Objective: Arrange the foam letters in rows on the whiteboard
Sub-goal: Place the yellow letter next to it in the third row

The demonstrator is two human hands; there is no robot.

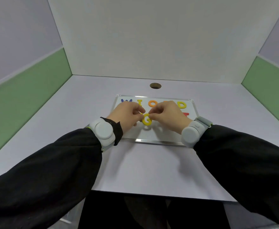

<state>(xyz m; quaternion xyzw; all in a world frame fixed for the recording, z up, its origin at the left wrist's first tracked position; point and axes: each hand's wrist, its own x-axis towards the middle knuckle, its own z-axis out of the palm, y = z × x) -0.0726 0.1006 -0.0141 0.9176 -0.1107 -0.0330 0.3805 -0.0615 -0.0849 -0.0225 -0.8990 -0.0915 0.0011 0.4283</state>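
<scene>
Foam letters spread over the whiteboard (153, 136), flat on the pale worktop (135, 171). Nearest, above the whiteboard's middle: yellow G (146, 120), lifted a little (soft shadow under it), pinched from both sides. Left hand (127, 115) curled on its left edge, right hand (166, 115) curled on its upper right. Grey wrist bands (103, 130) and black sleeves (53, 171) over the whiteboard's near corners. Just right of the hands, a red letter (186, 114), mostly hidden. Along the whiteboard's far edge: blue W (126, 101), orange O (152, 103), yellow D (181, 104). Beyond the whiteboard, a round hole (155, 85) in the worktop.
</scene>
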